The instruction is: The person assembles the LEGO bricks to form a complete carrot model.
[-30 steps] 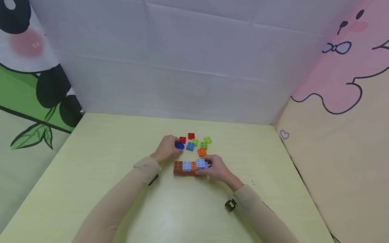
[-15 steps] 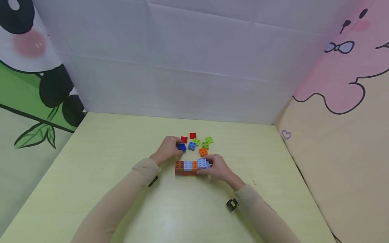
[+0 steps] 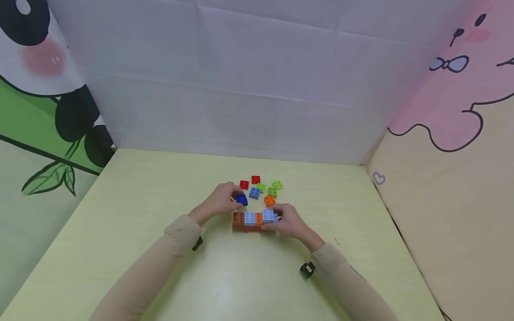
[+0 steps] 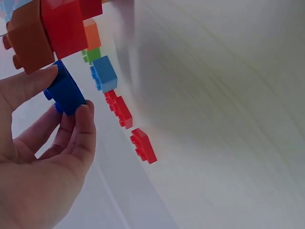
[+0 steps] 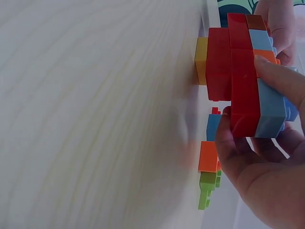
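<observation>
You were indoors, at a booth-like play corner, closed in at the back and on two sides: pale wood-grain desk (image 3: pixel 225 285), creased whitish sheet (image 3: pixel 249 89) behind it. Left panel (image 3: pixel 24 227) had a black-and-white cartoon animal (image 3: pixel 70 78) with a pink cheek (image 3: pixel 43 58), plus a green leaf (image 3: pixel 42 179). Right panel (image 3: pixel 445 214) had a pink cartoon figure (image 3: pixel 437 107) with a bow (image 3: pixel 457 64), and a small purple heart (image 3: pixel 379 178) near the desk. Colourful toy bricks (image 3: pixel 254 193) before you fitted that children's-room look. Home, nursery or studio: your views didn't settle which.
</observation>
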A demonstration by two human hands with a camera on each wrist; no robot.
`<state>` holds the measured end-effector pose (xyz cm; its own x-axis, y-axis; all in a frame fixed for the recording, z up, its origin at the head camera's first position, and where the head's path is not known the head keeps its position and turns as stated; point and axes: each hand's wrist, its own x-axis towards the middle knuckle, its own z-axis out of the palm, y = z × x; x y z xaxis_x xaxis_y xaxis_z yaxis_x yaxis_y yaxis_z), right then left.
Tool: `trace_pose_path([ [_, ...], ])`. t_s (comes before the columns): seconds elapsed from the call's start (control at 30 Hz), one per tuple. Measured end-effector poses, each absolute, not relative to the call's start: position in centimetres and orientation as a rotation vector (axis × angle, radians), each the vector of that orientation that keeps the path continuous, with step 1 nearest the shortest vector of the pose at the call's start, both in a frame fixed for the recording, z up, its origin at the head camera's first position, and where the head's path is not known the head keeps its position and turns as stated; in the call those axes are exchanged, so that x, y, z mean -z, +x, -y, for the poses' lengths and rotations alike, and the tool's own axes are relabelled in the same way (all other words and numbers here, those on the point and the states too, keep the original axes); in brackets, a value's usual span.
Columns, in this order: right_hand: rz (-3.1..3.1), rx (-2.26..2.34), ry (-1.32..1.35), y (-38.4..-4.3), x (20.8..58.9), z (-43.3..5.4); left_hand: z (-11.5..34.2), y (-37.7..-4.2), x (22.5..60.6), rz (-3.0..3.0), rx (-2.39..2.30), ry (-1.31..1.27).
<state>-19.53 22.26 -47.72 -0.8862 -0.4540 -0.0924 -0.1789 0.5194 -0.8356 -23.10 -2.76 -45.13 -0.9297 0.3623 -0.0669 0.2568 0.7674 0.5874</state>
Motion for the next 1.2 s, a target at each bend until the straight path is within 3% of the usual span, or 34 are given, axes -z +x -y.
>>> trace_pose_path([
  [0.63,-2.464,1.320,-0.538,-19.3,47.9,-22.2,3.0,-19.0,43.1,-2.676,-1.083,0.659],
  [1.2,-2.475,1.314,-0.540,-19.4,48.0,-22.2,3.0,-18.4,43.5,-2.661,-1.082,0.780],
])
